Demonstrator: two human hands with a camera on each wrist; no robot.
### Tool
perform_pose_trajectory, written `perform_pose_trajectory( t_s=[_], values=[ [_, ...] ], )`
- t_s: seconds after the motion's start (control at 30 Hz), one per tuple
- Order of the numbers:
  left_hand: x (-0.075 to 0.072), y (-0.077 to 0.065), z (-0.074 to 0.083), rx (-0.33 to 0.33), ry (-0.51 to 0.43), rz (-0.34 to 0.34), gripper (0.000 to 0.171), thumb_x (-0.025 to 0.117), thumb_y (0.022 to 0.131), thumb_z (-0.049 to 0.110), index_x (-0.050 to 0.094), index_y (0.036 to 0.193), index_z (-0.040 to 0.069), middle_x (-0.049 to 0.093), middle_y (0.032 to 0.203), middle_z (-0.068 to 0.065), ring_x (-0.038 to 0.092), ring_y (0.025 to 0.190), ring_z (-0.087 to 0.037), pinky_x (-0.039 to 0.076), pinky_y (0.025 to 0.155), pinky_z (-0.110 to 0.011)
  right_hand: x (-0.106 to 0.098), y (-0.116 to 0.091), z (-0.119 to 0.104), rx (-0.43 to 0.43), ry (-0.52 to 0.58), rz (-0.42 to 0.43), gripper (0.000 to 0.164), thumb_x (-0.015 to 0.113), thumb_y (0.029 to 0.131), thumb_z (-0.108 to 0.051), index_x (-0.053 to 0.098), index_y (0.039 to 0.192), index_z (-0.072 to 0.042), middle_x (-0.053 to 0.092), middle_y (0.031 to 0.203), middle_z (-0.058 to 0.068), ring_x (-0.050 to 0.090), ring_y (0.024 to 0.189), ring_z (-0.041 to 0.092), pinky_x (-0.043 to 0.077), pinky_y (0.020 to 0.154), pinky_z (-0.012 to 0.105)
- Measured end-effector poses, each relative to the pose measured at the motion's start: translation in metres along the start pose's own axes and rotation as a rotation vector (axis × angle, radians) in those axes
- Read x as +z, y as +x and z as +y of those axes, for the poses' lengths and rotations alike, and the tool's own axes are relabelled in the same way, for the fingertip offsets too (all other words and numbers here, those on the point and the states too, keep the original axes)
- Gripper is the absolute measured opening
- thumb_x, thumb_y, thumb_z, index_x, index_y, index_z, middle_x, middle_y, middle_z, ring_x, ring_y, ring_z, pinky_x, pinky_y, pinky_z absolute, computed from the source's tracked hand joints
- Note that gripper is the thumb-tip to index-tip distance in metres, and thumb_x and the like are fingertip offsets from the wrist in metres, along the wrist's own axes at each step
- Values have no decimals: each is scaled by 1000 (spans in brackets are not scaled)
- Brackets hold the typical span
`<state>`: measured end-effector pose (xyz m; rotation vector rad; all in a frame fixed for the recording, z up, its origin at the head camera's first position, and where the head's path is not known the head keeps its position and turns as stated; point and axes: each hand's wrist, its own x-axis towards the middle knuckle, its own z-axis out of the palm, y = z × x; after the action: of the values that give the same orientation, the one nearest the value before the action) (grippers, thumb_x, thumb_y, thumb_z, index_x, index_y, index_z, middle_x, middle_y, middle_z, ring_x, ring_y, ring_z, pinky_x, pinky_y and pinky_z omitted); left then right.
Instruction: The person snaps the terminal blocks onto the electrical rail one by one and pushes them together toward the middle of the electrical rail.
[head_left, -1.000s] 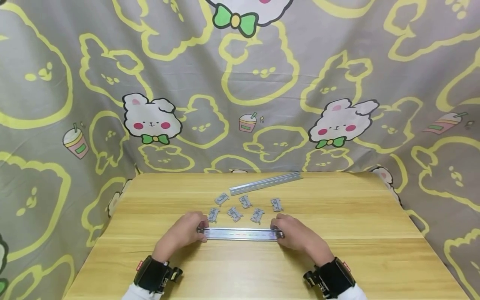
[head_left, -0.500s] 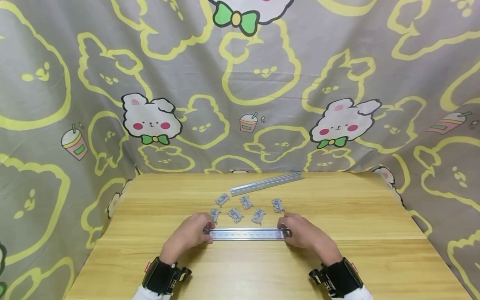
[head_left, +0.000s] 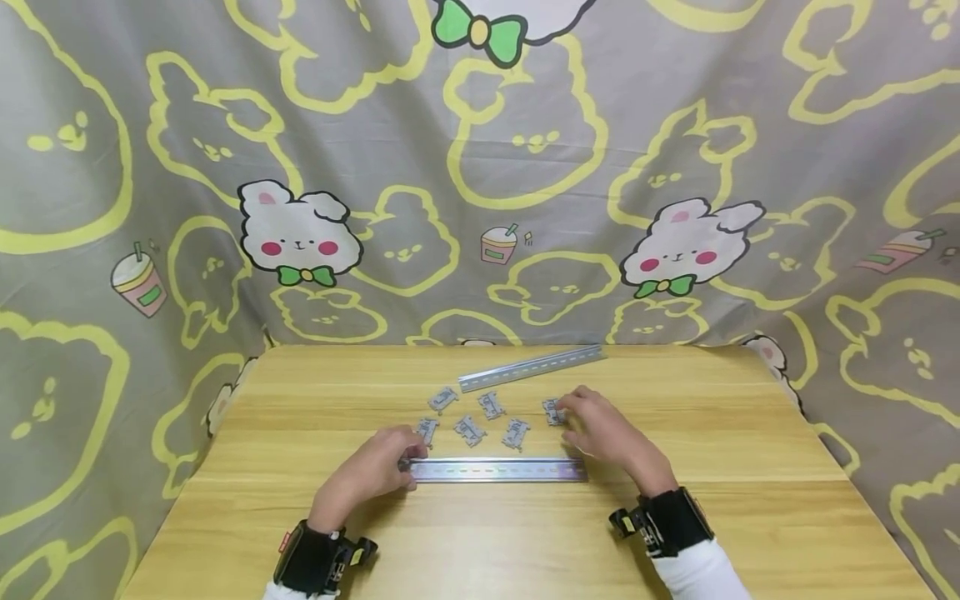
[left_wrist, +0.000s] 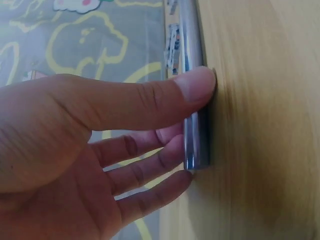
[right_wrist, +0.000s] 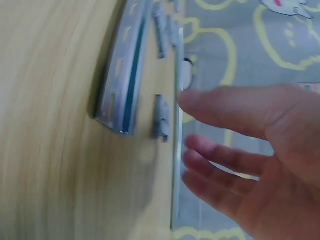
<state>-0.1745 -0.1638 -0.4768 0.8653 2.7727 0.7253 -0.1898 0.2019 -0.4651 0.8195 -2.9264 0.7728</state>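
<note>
A slotted metal DIN rail (head_left: pixel 498 471) lies crosswise on the table in front of me. My left hand (head_left: pixel 382 462) pinches its left end; in the left wrist view the thumb lies over the rail (left_wrist: pixel 196 145) with the fingers on the other side. My right hand (head_left: pixel 606 432) is off the rail, its thumb and fingers spread apart beside the rightmost grey terminal block (head_left: pixel 552 411). The right wrist view shows a gap between that terminal block (right_wrist: pixel 161 118) and the fingertips, with nothing held.
Several more grey terminal blocks (head_left: pixel 470 430) lie scattered behind the near rail. A second DIN rail (head_left: pixel 532 368) rests at a slant near the back of the wooden table (head_left: pixel 495 542). A patterned grey curtain (head_left: pixel 420 150) hangs behind and along the sides.
My right hand has let go of the rail's right end and moved back toward the rightmost terminal block. The left hand keeps its grip, after a slight shift right and back.
</note>
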Motion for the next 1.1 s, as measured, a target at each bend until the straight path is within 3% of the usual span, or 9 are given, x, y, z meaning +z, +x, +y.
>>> perform_pose_trajectory(
  t_s=[0.27,0.43,0.57,0.83,1.1],
  values=[
    [-3,5,7,6,-33,3,32,84,67,-1,71,96,4,64,89,-5,58,79,-20,55,71,-36,20,26,-31,16,-58,-29,40,76,83,-18,66,114,5,61,106,16,58,92,27,54,81,41],
    [-1,7,9,7,-21,5,32,84,68,2,72,97,5,66,90,-4,60,81,-20,55,73,-37,27,37,-43,31,-120,-58,27,80,78,-19,68,92,0,55,85,7,50,74,21,49,66,37],
    [1,8,8,16,-24,17,32,85,67,2,73,97,4,67,90,-5,61,80,-21,55,73,-37,27,41,-45,23,-111,-71,21,81,75,-13,65,82,-2,51,77,4,46,67,19,47,60,35],
    [2,6,3,-2,-41,31,33,85,67,2,73,97,5,67,90,-5,62,81,-21,56,73,-37,12,33,-33,-9,-40,-75,46,76,76,-18,67,116,4,61,105,11,57,83,17,55,72,33],
    [2,-1,-4,-19,-20,37,32,86,66,5,74,96,5,66,88,-3,60,77,-20,54,70,-35,-15,-5,-9,25,56,-1,53,78,71,-12,63,119,4,63,105,8,61,95,24,56,82,41]
  ],
)
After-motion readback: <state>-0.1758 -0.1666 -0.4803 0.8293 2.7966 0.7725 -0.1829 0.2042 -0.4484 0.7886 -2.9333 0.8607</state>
